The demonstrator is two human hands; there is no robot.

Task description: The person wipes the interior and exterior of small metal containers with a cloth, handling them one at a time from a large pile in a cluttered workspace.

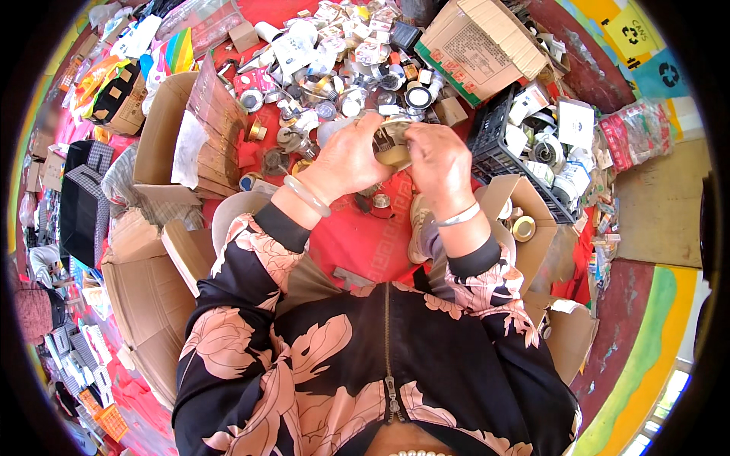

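Between my two hands, above the red floor cloth, is a round, cup-like fitting (393,155) with a pale rim and a yellowish lower part. My left hand (344,158) is closed around its left side. The fingers of my right hand (442,161) are bent and pinch its right edge. Part of the fitting is hidden behind my fingers. Just beyond my hands spreads a heap of loose lamp parts (357,83), small boxes and round light fittings.
A black plastic crate (494,137) full of fittings stands at the right. An open carton (515,199) near my right forearm holds a few round parts. Cardboard boxes (148,296) flank me on the left. A large carton (475,47) lies at the far right.
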